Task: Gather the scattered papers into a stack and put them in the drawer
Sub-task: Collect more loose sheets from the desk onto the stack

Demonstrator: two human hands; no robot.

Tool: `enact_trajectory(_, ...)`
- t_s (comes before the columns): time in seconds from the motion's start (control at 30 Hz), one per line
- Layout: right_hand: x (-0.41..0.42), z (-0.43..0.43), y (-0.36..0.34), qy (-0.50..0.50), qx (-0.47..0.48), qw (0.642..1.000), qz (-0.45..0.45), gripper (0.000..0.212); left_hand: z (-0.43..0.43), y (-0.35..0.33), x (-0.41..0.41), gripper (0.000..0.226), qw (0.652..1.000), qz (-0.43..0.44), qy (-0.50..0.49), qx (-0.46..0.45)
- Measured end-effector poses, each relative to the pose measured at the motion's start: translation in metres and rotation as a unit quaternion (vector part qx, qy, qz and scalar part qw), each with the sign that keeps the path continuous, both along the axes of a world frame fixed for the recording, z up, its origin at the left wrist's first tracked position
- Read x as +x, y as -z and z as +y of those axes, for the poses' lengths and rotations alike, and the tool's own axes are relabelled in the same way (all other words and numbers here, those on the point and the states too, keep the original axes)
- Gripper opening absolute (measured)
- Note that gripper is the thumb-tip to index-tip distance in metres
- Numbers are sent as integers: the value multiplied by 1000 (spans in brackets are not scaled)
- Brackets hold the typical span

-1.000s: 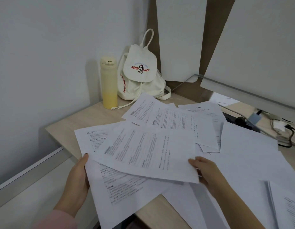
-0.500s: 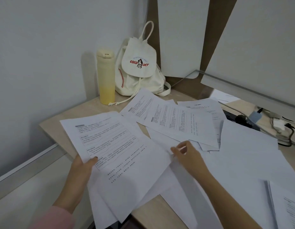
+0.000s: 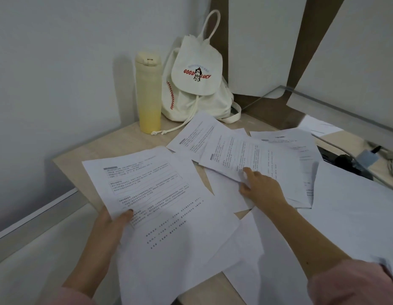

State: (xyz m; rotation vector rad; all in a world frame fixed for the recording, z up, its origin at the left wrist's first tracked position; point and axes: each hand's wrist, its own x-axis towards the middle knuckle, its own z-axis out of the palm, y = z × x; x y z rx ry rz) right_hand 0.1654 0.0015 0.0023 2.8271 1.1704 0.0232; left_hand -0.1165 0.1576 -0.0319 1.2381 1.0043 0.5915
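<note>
On the bench (image 3: 65, 164), near left, the left hand (image 3: 107, 227) pinches a partial stack (image 3: 160, 208); the right hand (image 3: 262, 188), fingers spread, presses a loose sheet (image 3: 241, 155). Most papers (image 3: 356, 212) remain scattered right and far; no drawer visible.

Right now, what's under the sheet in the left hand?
Under the held sheet, more white sheets fan out over the desk. How many lie covered can't be seen.
</note>
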Motion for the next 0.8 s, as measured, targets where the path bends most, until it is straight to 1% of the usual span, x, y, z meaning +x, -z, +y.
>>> enact_trajectory(0.1, 5, 1, -3, -13, -31, 999, -31, 35, 0, 0, 1, 42, 1000, -4, -3, -4)
enact_trajectory(0.23, 5, 3, -26, 8, 42, 997, -68, 37, -1, -2, 1, 40, 1000, 4, -8, -1)
enact_trajectory(0.33, -15, 3, -59, -21, 61, 993, -96, 37, -6, -4, 3, 40, 1000, -4, -9, 6)
enact_trajectory(0.4, -36, -3, -82, -56, 89, 990, -94, 35, -11, -9, 4, 41, 1000, -17, -13, 10)
enact_trajectory(0.47, -63, -12, -95, -91, 108, 988, -56, 36, -17, -16, 6, 40, 999, -34, -16, 1)
enact_trajectory(0.53, -94, -22, -84, -146, 122, 982, 4, 36, -20, -21, 7, 38, 998, -54, -18, -20)
enact_trajectory(0.57, -111, -26, -74, -187, 133, 973, 26, 34, -21, -23, 7, 41, 997, -63, -17, -29)
enact_trajectory(0.6, -124, -30, -60, -222, 124, 966, 39, 31, -22, -24, 6, 47, 997, -68, -14, -31)
enact_trajectory(0.67, -146, -39, -40, -249, 137, 952, 116, 26, -23, -25, 6, 58, 997, -78, -3, -28)
enact_trajectory(0.73, -164, -46, -26, -251, 132, 945, 163, 31, -24, -26, 6, 60, 995, -89, -9, -38)
enact_trajectory(0.8, -173, -54, -15, -260, 125, 935, 207, 43, -23, -24, 7, 54, 993, -97, -27, -58)
